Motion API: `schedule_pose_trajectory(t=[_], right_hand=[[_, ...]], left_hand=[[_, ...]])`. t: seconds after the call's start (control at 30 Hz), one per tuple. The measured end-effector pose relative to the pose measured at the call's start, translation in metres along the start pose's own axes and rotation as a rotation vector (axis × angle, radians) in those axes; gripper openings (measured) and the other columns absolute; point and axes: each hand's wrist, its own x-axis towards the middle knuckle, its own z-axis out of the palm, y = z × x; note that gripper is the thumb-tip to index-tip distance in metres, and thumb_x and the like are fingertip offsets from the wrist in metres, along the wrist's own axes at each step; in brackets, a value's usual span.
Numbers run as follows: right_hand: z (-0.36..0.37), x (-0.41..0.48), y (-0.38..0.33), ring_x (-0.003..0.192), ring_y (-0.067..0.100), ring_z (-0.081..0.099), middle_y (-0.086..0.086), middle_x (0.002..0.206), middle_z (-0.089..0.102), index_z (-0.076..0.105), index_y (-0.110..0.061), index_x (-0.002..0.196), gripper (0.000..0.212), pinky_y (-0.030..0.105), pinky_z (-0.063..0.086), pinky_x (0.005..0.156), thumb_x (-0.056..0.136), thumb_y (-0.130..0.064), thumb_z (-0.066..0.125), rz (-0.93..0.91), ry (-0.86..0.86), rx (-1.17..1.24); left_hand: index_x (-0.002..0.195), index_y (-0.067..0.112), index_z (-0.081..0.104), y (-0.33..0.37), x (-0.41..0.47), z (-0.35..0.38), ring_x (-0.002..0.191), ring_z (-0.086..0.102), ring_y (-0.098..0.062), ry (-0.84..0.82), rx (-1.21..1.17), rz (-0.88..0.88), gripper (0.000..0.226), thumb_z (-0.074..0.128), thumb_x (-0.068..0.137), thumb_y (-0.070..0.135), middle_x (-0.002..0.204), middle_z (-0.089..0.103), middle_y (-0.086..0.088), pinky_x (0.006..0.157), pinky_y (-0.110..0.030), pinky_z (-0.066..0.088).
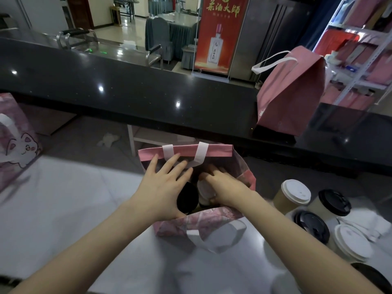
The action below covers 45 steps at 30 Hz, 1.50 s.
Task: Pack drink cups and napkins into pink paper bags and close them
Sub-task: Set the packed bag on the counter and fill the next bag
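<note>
Both grips at the mouth of an open pink paper bag point(212, 152) on the smooth white table point(84, 209).
Left grip point(161, 187): fingers straight & spread wide, holding nothing, palm over a round black-lidded cup point(187, 200) inside the bag. Right grip point(224, 187): fingers curled down into the bag by a white-lidded cup point(204, 188); blurred, can't tell if it has hold. Just right of right grip: more paper cups point(296, 192), black & white lids, w/ crumpled white napkins point(364, 221) beyond.
</note>
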Motion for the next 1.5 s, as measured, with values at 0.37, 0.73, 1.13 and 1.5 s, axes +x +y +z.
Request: schedule_pose_trajectory(t=[0.37, 0.73, 1.13, 1.5], right_hand=[[0.005, 0.011, -0.024, 0.119, 0.037, 0.045, 0.013, 0.141, 0.036, 0.033, -0.021, 0.144, 0.077, 0.046, 0.046, 0.099, 0.079, -0.036, 0.072, 0.060, -0.045, 0.009], [-0.038, -0.014, -0.017, 0.118, 0.022, 0.047, 0.002, 0.130, 0.046, 0.048, -0.025, 0.136, 0.052, 0.041, 0.045, 0.096, 0.090, -0.045, 0.059, 0.040, 0.056, 0.014], [-0.068, -0.096, 0.020, 0.111, 0.000, 0.044, -0.017, 0.113, 0.056, 0.070, -0.030, 0.105, 0.060, 0.018, 0.039, 0.093, 0.074, -0.078, 0.049, 0.127, 0.128, 0.085], [-0.054, -0.105, 0.055, 0.110, 0.016, 0.049, 0.000, 0.110, 0.061, 0.071, -0.013, 0.103, 0.021, 0.029, 0.044, 0.088, 0.087, -0.018, 0.059, 0.200, 0.195, -0.084]], left_hand=[[0.153, 0.027, 0.002, -0.002, 0.004, -0.005, 0.148, -0.015, -0.022, 0.008, -0.047, 0.044, 0.124, 0.032, 0.053, 0.094, 0.163, -0.001, 0.002, 0.117, -0.058, -0.005], [0.142, 0.042, 0.037, -0.034, 0.004, -0.019, 0.145, 0.006, -0.004, 0.098, -0.410, 0.129, 0.094, 0.022, 0.065, 0.094, 0.155, 0.026, 0.017, 0.116, -0.036, -0.007], [0.104, 0.036, 0.071, -0.037, 0.015, -0.006, 0.128, 0.045, -0.008, 0.197, -0.379, 0.319, 0.052, 0.040, 0.081, 0.070, 0.124, 0.061, 0.015, 0.116, -0.044, 0.009], [0.103, 0.031, 0.073, -0.016, 0.056, -0.014, 0.132, 0.044, -0.015, 0.223, -0.432, 0.449, 0.024, 0.057, 0.090, 0.044, 0.122, 0.064, 0.009, 0.118, -0.044, 0.016]])
